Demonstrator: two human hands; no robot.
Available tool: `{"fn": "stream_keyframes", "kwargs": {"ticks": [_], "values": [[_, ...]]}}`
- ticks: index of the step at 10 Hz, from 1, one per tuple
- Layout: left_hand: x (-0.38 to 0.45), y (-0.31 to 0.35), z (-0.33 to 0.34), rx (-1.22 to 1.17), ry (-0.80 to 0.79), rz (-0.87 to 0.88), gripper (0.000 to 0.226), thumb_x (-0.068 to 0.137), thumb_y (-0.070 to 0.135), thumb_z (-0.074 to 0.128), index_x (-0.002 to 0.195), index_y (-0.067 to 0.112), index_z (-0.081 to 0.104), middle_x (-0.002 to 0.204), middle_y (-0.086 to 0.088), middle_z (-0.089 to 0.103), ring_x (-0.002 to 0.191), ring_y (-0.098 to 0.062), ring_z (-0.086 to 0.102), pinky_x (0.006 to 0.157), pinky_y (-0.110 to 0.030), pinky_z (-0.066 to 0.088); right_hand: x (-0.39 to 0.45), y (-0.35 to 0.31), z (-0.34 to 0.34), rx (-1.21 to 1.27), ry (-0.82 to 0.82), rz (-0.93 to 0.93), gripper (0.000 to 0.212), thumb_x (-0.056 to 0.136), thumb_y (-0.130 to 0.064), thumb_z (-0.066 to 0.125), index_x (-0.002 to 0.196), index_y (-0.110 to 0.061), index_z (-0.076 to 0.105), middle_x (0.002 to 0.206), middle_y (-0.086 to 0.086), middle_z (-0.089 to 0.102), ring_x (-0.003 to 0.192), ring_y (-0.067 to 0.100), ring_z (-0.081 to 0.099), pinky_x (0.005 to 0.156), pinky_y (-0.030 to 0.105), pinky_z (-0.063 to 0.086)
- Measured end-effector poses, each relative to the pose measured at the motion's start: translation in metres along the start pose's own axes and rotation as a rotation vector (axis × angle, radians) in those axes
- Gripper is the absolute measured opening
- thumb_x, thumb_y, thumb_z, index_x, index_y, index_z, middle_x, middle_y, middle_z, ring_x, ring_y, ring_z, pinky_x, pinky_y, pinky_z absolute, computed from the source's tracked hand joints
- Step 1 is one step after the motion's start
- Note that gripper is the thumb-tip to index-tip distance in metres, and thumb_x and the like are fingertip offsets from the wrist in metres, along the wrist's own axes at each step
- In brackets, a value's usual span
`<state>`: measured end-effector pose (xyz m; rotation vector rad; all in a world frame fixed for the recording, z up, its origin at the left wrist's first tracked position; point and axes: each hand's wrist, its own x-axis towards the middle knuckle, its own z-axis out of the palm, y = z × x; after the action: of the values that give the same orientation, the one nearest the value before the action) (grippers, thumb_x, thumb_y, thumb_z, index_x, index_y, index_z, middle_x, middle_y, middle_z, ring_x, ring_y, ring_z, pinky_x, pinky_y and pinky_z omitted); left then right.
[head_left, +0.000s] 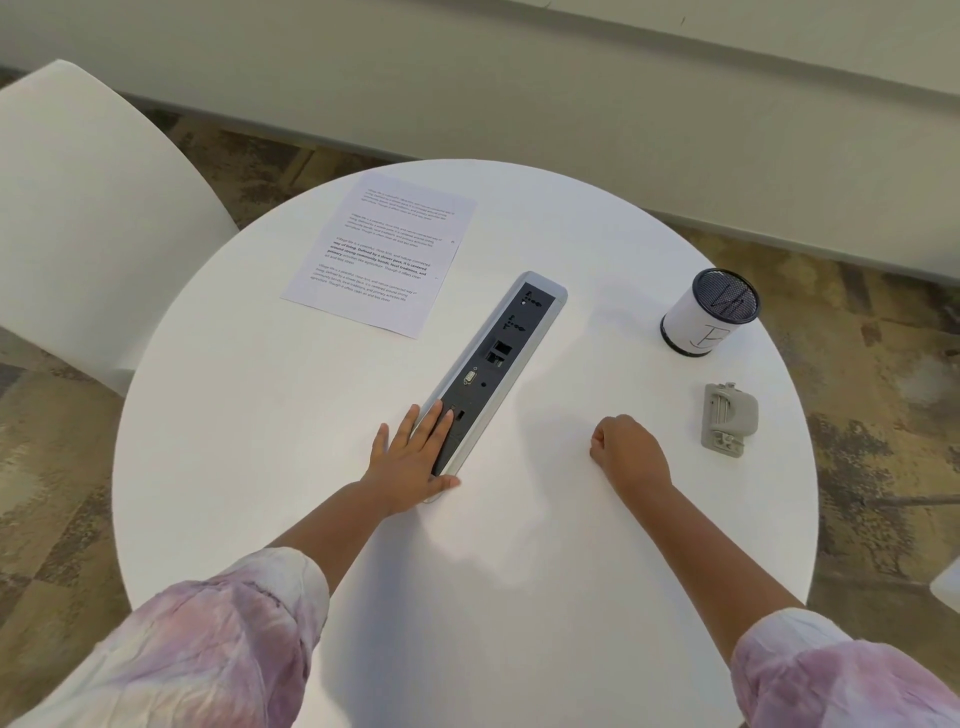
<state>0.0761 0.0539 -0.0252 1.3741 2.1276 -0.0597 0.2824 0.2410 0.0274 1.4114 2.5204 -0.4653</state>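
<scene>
Head camera, looking down on a round white table (519, 571). A long grey socket strip with a dark face of power and data ports (498, 353) is set into the middle of the tabletop. Its long axis runs diagonally, from its near end at the left to its far end at the right, pointing toward the far wall.

The left hand (410, 457) lies flat with fingers straight and spread, resting on the strip's near end and covering that corner. The right hand (631, 452) is curled into a fist on the bare tabletop, well right of the strip; nothing shows in it.

A printed white paper sheet (379, 254) lies far left, just beside the strip's far end. A white cylindrical cup with a dark mesh inside (709, 312) stands far right. A grey plastic hole punch (727, 418) lies right of the fist. A white chair (88, 218) stands beyond the table's left edge.
</scene>
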Motion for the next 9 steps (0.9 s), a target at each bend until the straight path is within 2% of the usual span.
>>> {"fn": "stream_keyframes", "kwargs": {"ticks": [3,5,6,7,8,9], "values": [[0.002,0.000,0.001,0.016,-0.010,-0.006,0.083,0.089,0.062,0.032,0.144,0.028,-0.020,0.153,0.009,-0.028,0.142,-0.020,-0.023,0.114,-0.052,-0.006,0.000,-0.006,-0.002,-0.056,-0.011,0.017,0.018,0.087,0.001,0.044,0.096,0.003,0.060,0.101,0.018,0.057,0.089,0.033,0.060,0.075,0.037,0.046],[0.001,-0.001,0.000,-0.002,-0.004,-0.001,0.083,0.089,0.061,0.033,0.144,0.028,-0.020,0.153,0.009,-0.028,0.142,-0.019,-0.023,0.114,-0.052,-0.006,0.005,-0.009,0.002,-0.082,-0.009,0.036,0.015,0.087,0.003,0.041,0.081,-0.007,0.050,0.071,0.005,0.032,0.078,0.026,0.049,0.065,0.030,0.034],[0.001,0.000,-0.001,0.006,-0.013,-0.004,0.083,0.089,0.061,0.033,0.144,0.028,-0.020,0.153,0.009,-0.028,0.142,-0.020,-0.023,0.114,-0.052,-0.006,0.008,-0.006,0.005,-0.001,-0.035,0.071,0.015,0.087,0.001,0.041,0.076,-0.010,0.044,0.079,0.007,0.038,0.081,0.027,0.050,0.068,0.031,0.036],[0.000,0.000,-0.001,0.006,-0.019,0.002,0.083,0.089,0.061,0.033,0.144,0.027,-0.020,0.153,0.009,-0.028,0.142,-0.020,-0.023,0.114,-0.052,-0.006,0.016,0.008,0.003,0.184,-0.101,0.113,0.012,0.084,-0.005,0.047,0.072,-0.009,0.046,0.075,0.010,0.043,0.068,0.024,0.043,0.061,0.029,0.033],[0.000,-0.001,-0.001,0.005,-0.018,0.009,0.083,0.089,0.062,0.033,0.144,0.027,-0.019,0.153,0.009,-0.028,0.142,-0.020,-0.023,0.114,-0.052,-0.005,0.021,0.023,-0.006,0.504,-0.130,0.204,0.035,0.083,-0.006,0.048,0.053,-0.016,0.032,0.055,0.005,0.034,0.050,0.018,0.031,0.049,0.026,0.026],[0.001,-0.001,-0.002,0.008,-0.014,0.004,0.083,0.089,0.062,0.032,0.144,0.027,-0.018,0.153,0.010,-0.028,0.142,-0.020,-0.023,0.114,-0.052,-0.005,0.027,0.034,-0.021,0.998,-0.160,0.343,0.031,0.088,-0.004,0.047,0.059,-0.014,0.039,0.060,0.006,0.036,0.050,0.015,0.034,0.044,0.020,0.033]]}}
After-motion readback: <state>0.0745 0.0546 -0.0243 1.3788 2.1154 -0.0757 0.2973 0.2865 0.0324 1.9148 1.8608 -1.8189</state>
